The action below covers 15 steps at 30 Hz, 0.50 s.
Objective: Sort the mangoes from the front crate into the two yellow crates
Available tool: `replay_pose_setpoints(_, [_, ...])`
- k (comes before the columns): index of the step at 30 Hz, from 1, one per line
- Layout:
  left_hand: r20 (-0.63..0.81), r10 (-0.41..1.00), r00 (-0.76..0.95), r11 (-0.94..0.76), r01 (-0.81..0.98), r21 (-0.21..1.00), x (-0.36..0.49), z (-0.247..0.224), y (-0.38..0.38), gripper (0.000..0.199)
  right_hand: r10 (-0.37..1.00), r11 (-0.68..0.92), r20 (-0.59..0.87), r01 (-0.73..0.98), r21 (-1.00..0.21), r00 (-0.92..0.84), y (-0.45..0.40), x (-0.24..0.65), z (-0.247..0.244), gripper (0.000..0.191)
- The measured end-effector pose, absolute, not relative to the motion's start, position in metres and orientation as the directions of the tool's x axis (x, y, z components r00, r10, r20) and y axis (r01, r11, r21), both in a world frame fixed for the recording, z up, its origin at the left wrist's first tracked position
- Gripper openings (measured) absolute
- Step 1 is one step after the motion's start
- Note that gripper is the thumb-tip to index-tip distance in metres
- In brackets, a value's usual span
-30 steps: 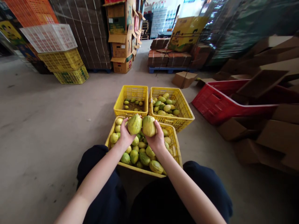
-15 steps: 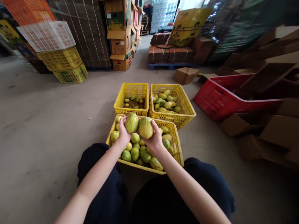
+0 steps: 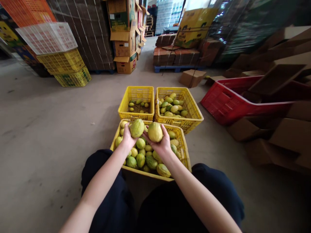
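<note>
A green-yellow papaya (image 3: 137, 128) rests in my left hand (image 3: 127, 138), whose fingers curl round its left side and underside. My right hand (image 3: 164, 144) grips a yellower, rounder papaya (image 3: 155, 132), thumb on its right side and fingers reaching beneath it. Both fruits are held side by side, slightly apart, above a yellow crate (image 3: 186, 158) full of papayas. Behind it stand two more yellow crates: the left crate (image 3: 136, 115) has a few small fruits on its bottom, while the right crate (image 3: 194, 111) holds a heap of papayas.
On the right lies a red crate (image 3: 218, 102) with cardboard boxes (image 3: 286, 139) in and around it. Stacked crates (image 3: 60, 61) stand at the far left. Carton stacks (image 3: 125, 48) and a blue pallet (image 3: 175, 68) of flattened cardboard are farther back.
The papaya in my right hand has turned and shifted slightly right, with more fingers showing beneath it. My left hand keeps its papaya almost in place.
</note>
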<state>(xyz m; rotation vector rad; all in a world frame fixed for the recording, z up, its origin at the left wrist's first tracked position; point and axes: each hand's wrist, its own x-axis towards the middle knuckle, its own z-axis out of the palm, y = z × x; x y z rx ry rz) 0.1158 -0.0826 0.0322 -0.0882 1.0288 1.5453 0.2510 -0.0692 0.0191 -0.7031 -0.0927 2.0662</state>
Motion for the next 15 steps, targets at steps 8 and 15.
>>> replay_pose_setpoints(8, [-0.524,0.828,-0.200,0.054,-0.902,0.429,0.117,0.048,-0.086,0.017,0.809,-0.429,-0.536,-0.865,-0.259,-0.240,-0.065,0.256,0.033,0.008])
replay_pose_setpoints(15, [-0.474,0.881,-0.008,0.100,-0.974,0.201,0.115,0.049,-0.088,0.052,0.771,-0.491,-0.563,-0.841,-0.228,-0.297,-0.066,0.257,0.036,0.023])
